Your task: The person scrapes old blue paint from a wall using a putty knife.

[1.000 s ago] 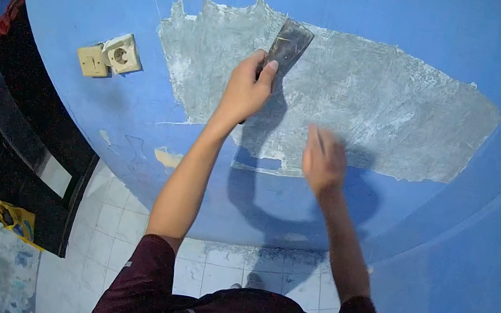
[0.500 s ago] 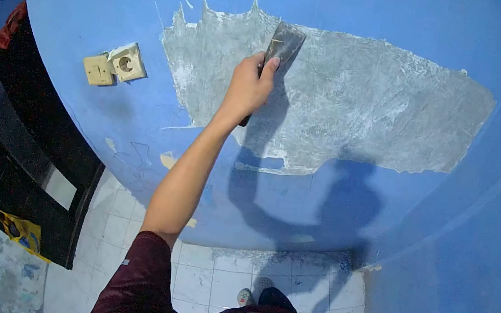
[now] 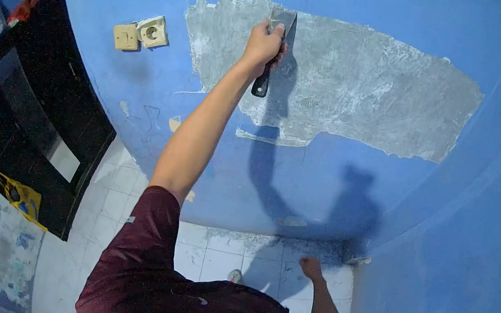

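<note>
Evidently, the left hand (image 3: 264, 48) wraps its fingers round the flat black-handled scraper (image 3: 261, 83), blade upward by the upper edge of the rough grey wall patch (image 3: 358, 75), probably for firm control, while the right hand (image 3: 312, 268), fingers curled in, is below the patch.

Gap between scraper (image 3: 261, 86) and wall socket (image 3: 153, 33); socket juts out.

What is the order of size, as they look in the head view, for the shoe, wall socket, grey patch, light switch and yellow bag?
1. Grey patch
2. Yellow bag
3. Wall socket and light switch: too alike to rank
4. Shoe, only partly visible
</note>
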Motion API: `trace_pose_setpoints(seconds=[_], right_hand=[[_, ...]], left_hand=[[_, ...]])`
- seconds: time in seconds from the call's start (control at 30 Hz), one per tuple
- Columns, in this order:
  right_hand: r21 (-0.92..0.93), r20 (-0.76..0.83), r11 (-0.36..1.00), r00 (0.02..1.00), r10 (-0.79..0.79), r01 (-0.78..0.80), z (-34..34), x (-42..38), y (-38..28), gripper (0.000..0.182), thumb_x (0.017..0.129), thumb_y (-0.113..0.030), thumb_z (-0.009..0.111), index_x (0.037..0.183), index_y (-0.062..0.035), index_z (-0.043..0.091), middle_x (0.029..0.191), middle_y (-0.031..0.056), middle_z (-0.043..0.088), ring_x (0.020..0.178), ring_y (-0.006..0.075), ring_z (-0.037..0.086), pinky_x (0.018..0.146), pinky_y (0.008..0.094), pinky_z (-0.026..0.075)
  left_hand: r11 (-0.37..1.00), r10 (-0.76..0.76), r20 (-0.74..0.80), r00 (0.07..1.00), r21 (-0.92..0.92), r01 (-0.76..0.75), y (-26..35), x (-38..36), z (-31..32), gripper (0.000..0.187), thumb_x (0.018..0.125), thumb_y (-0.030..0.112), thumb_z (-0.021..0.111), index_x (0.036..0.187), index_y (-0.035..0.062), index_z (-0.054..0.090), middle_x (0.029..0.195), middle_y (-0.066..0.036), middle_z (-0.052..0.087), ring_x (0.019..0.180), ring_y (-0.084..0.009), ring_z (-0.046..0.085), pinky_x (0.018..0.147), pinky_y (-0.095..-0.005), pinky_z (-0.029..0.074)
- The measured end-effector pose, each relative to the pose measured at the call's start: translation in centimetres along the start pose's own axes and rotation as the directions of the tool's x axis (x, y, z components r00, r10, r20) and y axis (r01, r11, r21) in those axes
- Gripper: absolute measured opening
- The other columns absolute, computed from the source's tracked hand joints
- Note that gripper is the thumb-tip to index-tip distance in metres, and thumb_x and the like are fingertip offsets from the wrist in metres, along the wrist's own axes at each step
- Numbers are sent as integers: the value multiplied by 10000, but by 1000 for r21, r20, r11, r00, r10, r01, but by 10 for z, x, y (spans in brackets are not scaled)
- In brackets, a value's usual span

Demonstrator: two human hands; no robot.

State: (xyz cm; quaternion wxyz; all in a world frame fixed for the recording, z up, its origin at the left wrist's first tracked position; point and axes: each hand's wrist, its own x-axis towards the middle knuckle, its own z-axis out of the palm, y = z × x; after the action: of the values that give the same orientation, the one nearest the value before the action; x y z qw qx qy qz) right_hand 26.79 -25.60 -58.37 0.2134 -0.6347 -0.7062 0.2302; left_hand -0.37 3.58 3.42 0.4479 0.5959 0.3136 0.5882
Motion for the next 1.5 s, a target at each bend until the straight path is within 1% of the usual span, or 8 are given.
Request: trace_pose_setpoints(seconds=[0.27, 0.43, 0.57, 0.73, 0.87, 1.2, 1.47, 1.5], right_hand=[[125, -446, 920, 849, -283, 373, -236, 146, -235, 174, 869, -116, 569, 961, 6, 652, 915, 210, 666, 846, 334, 667, 747, 403, 511], [322, -426, 851, 866, -262, 415, -234, 97, -316, 217, 883, -149, 612, 1038, -10, 669, 1044, 170, 682, 956, 308, 665, 822, 365, 508], [377, -264, 899, 956, -127, 223, -113, 52, -194, 277, 897, -203, 622, 1054, 24, 647, 902, 138, 690, 814, 179, 631, 742, 333, 493], [-38, -21, 949, 950, 313, -313, 92, -122, 11, 340, 859, -370, 539, 889, -76, 708, 884, 174, 677, 863, 380, 632, 779, 503, 492], [-349, -48, 924, 988, 148, -155, 129, -260, -4, 329, 819, -302, 527, 594, -88, 635, 587, 156, 614, 577, 341, 619, 525, 496, 454], [629, 132, 512, 729, 672, -585, 167, -270, -24, 376, 880, -365, 459, 964, -19, 584, 883, 189, 637, 767, 337, 638, 624, 498, 498], [916, 398, -253, 643, 654, -310, 157, -215, 10, 273, 853, -166, 613, 1067, 3, 620, 949, 166, 684, 801, 288, 685, 662, 451, 567], [874, 240, 116, 625, 743, -473, 123, -195, -28, 265, 845, -162, 648, 1049, 5, 621, 935, 162, 687, 782, 273, 684, 645, 412, 566]], left_hand=[[895, 200, -68, 977, 420, -154, 9, 21, -7, 302, 935, 258, 533, 884, -38, 561, 628, -114, 574, 437, -199, 548, 377, -341, 421], [769, 236, 11, 972, 610, -193, 29, 31, -27, 367, 920, 296, 548, 883, -66, 600, 665, -165, 612, 466, -238, 597, 426, -373, 454], [589, 336, 113, 935, 750, -302, 37, 49, -51, 363, 903, 302, 552, 916, -52, 633, 760, -237, 654, 659, -352, 656, 615, -432, 502], [344, 446, 266, 855, 831, -438, 50, 48, -66, 330, 895, 287, 556, 958, -26, 642, 822, -274, 650, 821, -447, 627, 745, -491, 482], [253, 455, 349, 819, 831, -495, 50, 57, -65, 315, 904, 276, 553, 973, -20, 635, 805, -278, 643, 801, -452, 624, 723, -500, 482], [148, 484, 450, 750, 803, -577, 53, 55, -54, 261, 938, 254, 545, 942, -6, 561, 720, -275, 604, 725, -469, 594, 624, -512, 454], [23, 377, 485, 789, 847, -532, 66, 40, -41, 255, 943, 290, 526, 1025, 50, 553, 788, -245, 638, 767, -450, 622, 664, -531, 486], [-4, 405, 502, 764, 837, -547, 66, 42, -42, 249, 934, 284, 540, 1028, 54, 552, 787, -242, 639, 765, -447, 623, 661, -528, 487]])
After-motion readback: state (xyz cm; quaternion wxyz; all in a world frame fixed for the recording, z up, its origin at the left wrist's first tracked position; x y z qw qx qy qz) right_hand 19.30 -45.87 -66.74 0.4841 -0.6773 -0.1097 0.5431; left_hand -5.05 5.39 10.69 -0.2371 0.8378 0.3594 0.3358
